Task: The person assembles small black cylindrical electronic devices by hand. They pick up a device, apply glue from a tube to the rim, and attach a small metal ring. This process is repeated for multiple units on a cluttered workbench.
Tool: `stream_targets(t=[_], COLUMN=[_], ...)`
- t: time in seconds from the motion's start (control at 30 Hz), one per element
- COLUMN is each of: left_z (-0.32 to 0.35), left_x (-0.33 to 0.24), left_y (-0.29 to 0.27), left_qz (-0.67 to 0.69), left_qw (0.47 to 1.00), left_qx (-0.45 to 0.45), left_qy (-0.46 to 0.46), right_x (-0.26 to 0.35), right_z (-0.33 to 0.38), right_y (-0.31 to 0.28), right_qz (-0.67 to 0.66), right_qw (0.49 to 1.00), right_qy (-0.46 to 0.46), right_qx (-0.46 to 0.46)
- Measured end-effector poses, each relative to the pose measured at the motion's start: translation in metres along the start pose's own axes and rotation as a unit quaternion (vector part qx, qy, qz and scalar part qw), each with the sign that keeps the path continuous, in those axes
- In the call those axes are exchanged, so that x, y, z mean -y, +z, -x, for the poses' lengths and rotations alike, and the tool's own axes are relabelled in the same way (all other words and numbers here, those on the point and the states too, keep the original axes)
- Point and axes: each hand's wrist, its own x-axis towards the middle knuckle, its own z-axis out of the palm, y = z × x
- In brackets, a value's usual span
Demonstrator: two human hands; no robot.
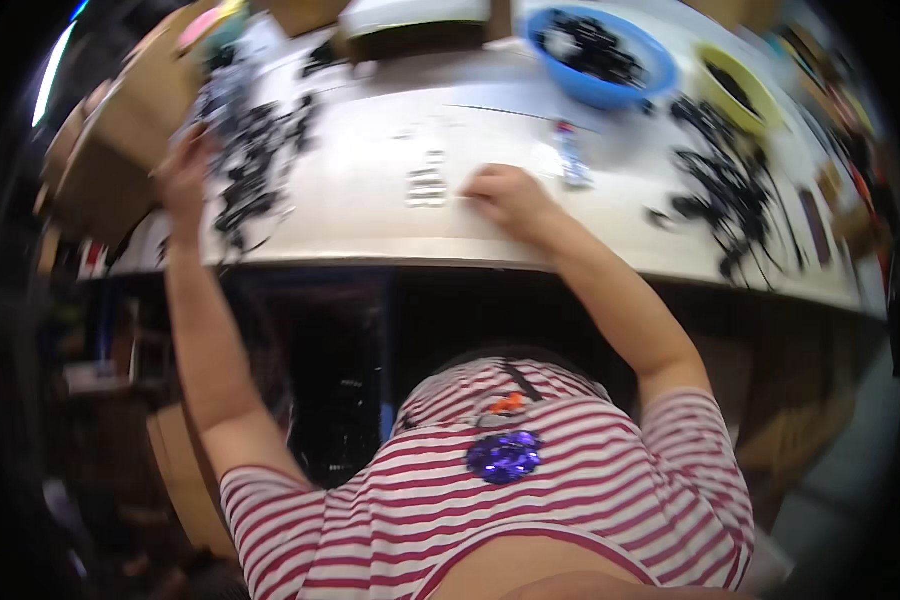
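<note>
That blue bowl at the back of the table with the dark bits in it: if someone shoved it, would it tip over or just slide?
The blue bowl looks wide and shallow, so it would probably slide on the pale table rather than tip. It looks like thin plastic, so likely light. The small black pieces inside lie loose and would probably shift or spill if it were pushed hard.

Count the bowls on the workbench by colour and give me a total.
Blue bowl: 1
Yellow bowl: 1
Total: 2
Both hold small dark parts and sit at the far side of the table, beyond the right hand. The left hand is at a pile of black parts.
</note>
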Motion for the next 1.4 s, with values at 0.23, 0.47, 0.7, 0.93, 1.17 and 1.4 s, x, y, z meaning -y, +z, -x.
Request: stream_targets(t=[0.23,0.47,0.7,0.93,1.17,1.4], left_z=[0.026,0.023,0.030,0.048,0.090,0.150], left_x=[-0.045,-0.077,-0.143,-0.175,-0.193,-0.198], left_y=[-0.017,-0.025,-0.045,-0.049,-0.026,0.038], left_qz=[0.008,0.070,0.129,0.029,0.134,0.757], left_qw=[0.993,0.996,0.984,0.960,0.957,0.619], left_qx=[0.105,-0.047,0.033,0.113,-0.116,-0.046], left_qy=[-0.045,0.026,0.121,0.255,0.231,-0.205], right_x=[0.028,0.094,0.159,0.193,0.165,0.141], right_z=[-0.008,-0.050,-0.059,-0.022,0.019,0.066], right_y=[-0.012,-0.054,-0.095,-0.095,-0.062,-0.019], right_qz=[-0.110,-0.050,0.083,-0.108,-0.301,-0.380], right_qw=[0.992,0.974,0.961,0.991,0.944,0.901], right_qy=[0.027,-0.119,-0.197,-0.048,0.126,0.179], right_qx=[-0.053,-0.187,-0.176,0.070,0.051,0.102])
